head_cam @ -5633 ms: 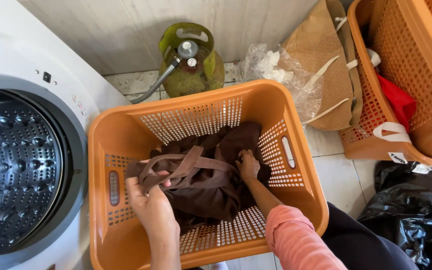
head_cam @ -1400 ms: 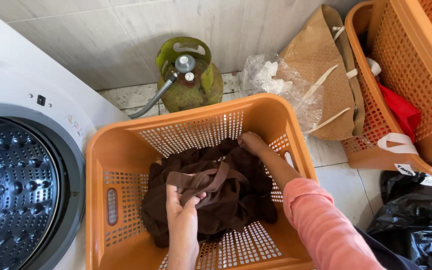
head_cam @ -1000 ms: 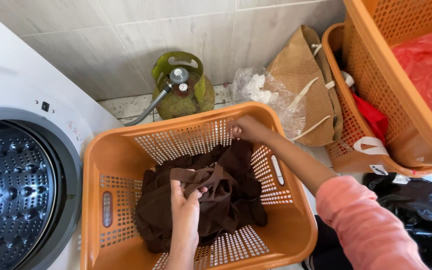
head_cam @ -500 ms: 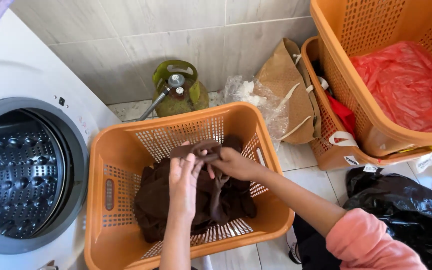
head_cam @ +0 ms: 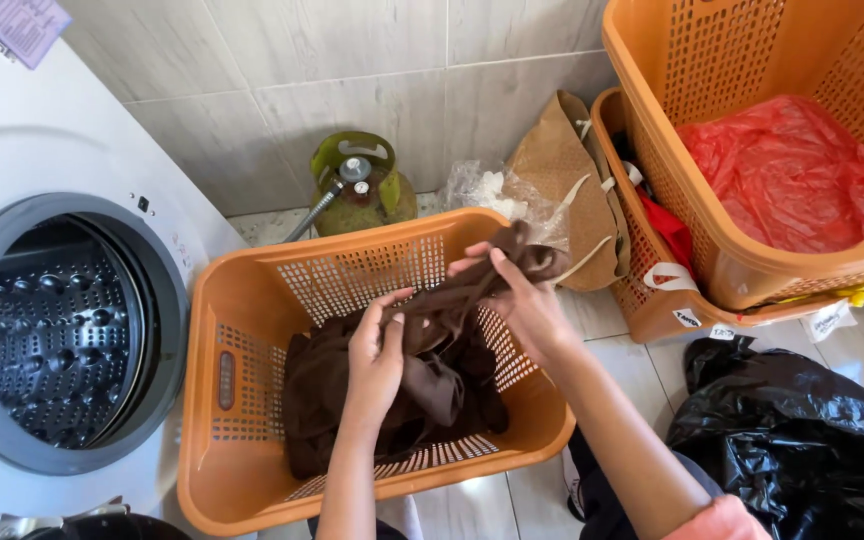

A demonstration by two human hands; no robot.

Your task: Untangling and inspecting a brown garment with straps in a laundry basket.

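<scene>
A dark brown garment lies bunched in an orange plastic laundry basket on the tiled floor. My left hand grips a fold of it over the basket's middle. My right hand holds another part of the same cloth raised above the basket's far right corner, so a strip of fabric stretches between the two hands. A pink sleeve covers my right arm at the bottom edge.
A white front-loading washing machine with its drum open stands at the left. A green gas cylinder sits by the tiled wall. Brown paper bags, two stacked orange baskets with red contents and a black plastic bag fill the right side.
My right hand left the basket's far rim, met my left hand over the cloth, then lifted a part of the garment up and to the right. The view rose and pulled back.
</scene>
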